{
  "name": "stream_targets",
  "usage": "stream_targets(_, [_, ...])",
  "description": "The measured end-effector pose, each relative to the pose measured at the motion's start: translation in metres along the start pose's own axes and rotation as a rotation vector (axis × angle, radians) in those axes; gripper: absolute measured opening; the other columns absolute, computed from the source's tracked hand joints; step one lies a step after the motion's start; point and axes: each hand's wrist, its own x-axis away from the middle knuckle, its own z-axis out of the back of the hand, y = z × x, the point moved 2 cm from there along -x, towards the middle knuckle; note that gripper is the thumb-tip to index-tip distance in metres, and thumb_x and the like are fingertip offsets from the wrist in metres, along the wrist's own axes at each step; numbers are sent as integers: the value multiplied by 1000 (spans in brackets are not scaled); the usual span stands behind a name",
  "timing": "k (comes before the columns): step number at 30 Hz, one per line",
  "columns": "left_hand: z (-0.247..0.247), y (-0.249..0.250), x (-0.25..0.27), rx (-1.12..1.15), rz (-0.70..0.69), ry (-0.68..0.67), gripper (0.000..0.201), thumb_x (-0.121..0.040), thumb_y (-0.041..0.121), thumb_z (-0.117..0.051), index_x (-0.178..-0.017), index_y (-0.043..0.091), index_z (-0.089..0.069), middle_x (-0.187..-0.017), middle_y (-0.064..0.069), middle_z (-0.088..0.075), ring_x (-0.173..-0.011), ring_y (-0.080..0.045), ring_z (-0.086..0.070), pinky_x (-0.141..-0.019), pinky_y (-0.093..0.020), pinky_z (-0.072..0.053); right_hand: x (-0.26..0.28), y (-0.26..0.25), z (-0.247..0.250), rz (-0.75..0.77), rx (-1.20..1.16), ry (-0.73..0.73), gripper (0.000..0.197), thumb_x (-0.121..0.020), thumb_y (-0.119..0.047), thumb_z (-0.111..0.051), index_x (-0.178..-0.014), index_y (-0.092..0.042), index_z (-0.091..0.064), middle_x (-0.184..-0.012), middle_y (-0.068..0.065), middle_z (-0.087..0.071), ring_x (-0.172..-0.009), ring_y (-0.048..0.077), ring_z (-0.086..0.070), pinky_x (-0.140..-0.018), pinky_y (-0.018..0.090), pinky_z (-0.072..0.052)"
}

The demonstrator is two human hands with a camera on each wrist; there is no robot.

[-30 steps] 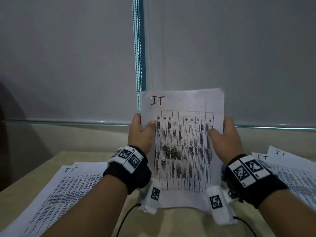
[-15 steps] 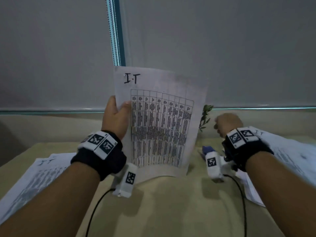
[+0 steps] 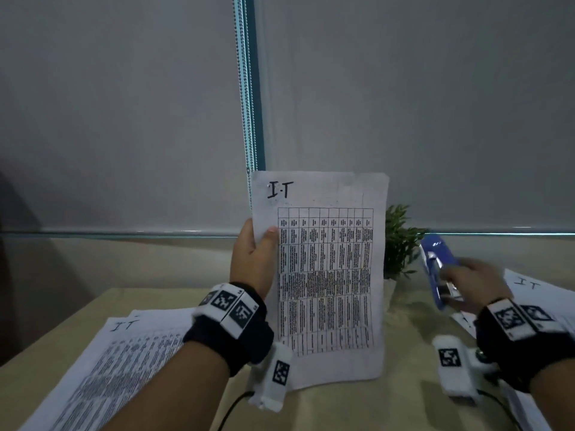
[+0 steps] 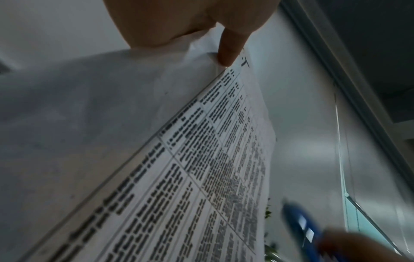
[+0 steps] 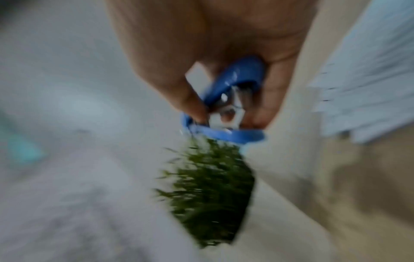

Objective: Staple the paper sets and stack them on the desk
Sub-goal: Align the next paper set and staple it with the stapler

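Observation:
A paper set (image 3: 323, 275) marked "I.T", printed with a table, stands upright above the desk. My left hand (image 3: 255, 259) pinches its left edge, thumb on the front; the left wrist view shows that thumb (image 4: 228, 51) pressed on the paper set (image 4: 201, 168). My right hand (image 3: 473, 284) grips a blue stapler (image 3: 438, 269) lifted off the desk, to the right of the paper. In the blurred right wrist view my fingers (image 5: 186, 99) curl round the blue stapler (image 5: 233, 106), its metal jaw showing. The blue stapler (image 4: 300, 228) also shows low in the left wrist view.
A stack of printed sheets (image 3: 102, 371) lies on the beige desk (image 3: 357, 405) at the left, and more sheets (image 3: 529, 293) lie at the right. A small green plant (image 3: 399, 244) stands behind the held paper. Grey blinds (image 3: 124, 104) fill the back.
My right hand let go of the paper's right edge, went right to the desk and lifted the blue stapler. My left hand alone now holds the paper upright.

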Motion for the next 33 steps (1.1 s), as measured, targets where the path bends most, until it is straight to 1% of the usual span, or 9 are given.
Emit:
stream_targets(3, [-7, 5, 7, -27, -34, -27, 21, -96, 14, -45, -91, 31, -56, -93, 11, -66, -77, 8, -64, -64, -10, -50, 40, -73, 22, 487, -191, 338, 37, -78, -13, -66, -110, -6, -51, -94, 5, -55, -80, 22, -54, -72, 31, -41])
stream_targets(6, [-16, 11, 15, -56, -58, -68, 14, -97, 21, -43, -96, 29, -55, -96, 1, -67, -86, -12, -65, -71, -29, -55, 90, -139, 21, 905, -469, 276, 32, -76, -7, -60, -102, -19, -44, -87, -2, -54, -72, 3, -57, -70, 21, -46])
stream_targets(9, [-24, 18, 27, -53, -136, -102, 10, -94, 29, -45, -95, 28, -55, -94, -5, -67, -86, -22, -66, -73, -38, -58, 122, -175, 0, 1062, -737, 160, 29, -79, -15, -59, -99, -26, -40, -93, 1, -56, -81, 14, -58, -77, 29, -49])
stream_targets(12, [-31, 27, 38, -33, -188, -143, 9, -96, 25, -46, -91, 27, -53, -87, -2, -67, -77, -11, -66, -65, -26, -56, 139, -188, -26, 1077, -721, 149, 39, -82, -34, -60, -112, -22, -37, -84, -28, -60, -72, -11, -55, -74, 11, -45])
stream_targets(14, [-34, 33, 46, -47, -227, -181, 13, -97, 19, -45, -91, 28, -52, -84, 2, -65, -73, -3, -64, -60, -14, -51, 142, -189, -40, 1044, -661, 128, 40, -83, -39, -58, -116, -25, -39, -76, -36, -60, -67, -14, -57, -68, 8, -46])
stream_targets(20, [-35, 37, 53, -142, -362, -202, 9, -91, 30, -43, -93, 37, -49, -90, 1, -64, -82, -13, -59, -67, -20, -47, 143, -187, -54, 1072, -518, 163, 24, -85, -37, -57, -102, -26, -44, -77, -21, -55, -65, -12, -56, -61, -2, -39])
stream_targets(24, [-37, 36, 55, -163, -394, -242, 8, -92, 31, -42, -91, 34, -49, -83, 8, -59, -77, -9, -55, -63, -11, -41, 142, -186, -55, 1056, -460, 155, 23, -84, -42, -53, -99, -27, -46, -84, -6, -60, -77, 10, -60, -70, 9, -45])
stream_targets(28, [-39, 33, 57, -149, -387, -290, 13, -92, 26, -43, -95, 36, -49, -83, 19, -58, -78, 3, -55, -66, -6, -40, 137, -181, -55, 1045, -570, 76, 19, -86, -33, -53, -101, -21, -49, -75, -19, -55, -66, -9, -56, -65, 2, -43])
stream_targets(33, [-32, 15, 63, -165, -263, -384, 18, -89, 28, -46, -102, 39, -42, -94, 20, -56, -86, 5, -58, -71, -9, -46, 135, -180, -50, 1040, -613, 31, 21, -86, -31, -52, -102, -17, -52, -76, -15, -56, -66, -5, -55, -68, 9, -45])
